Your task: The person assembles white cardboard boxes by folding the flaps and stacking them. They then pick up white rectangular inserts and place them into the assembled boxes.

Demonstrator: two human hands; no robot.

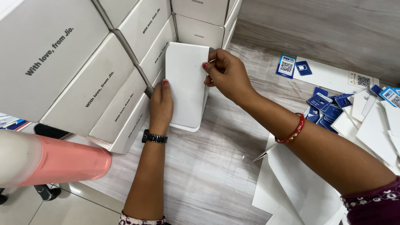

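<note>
Holding white box (pixel 186 85) upright on tabletop (pixel 208 166), long axis 12-to-6 | left hand (pixel 161 106) gripping its 9 o'clock edge | right hand (pixel 227 75) pinching top corner at 2 o'clock | stacked boxes (pixel 83 71) at 9 o'clock

Bright, even light (edges warped)

Looks like a shop or packing room. Stacked white boxes (pixel 83 79) along a wood-grain table (pixel 208 166). Small blue cards (pixel 327 109) and white sheets (pixel 375 125) piled there.
</note>
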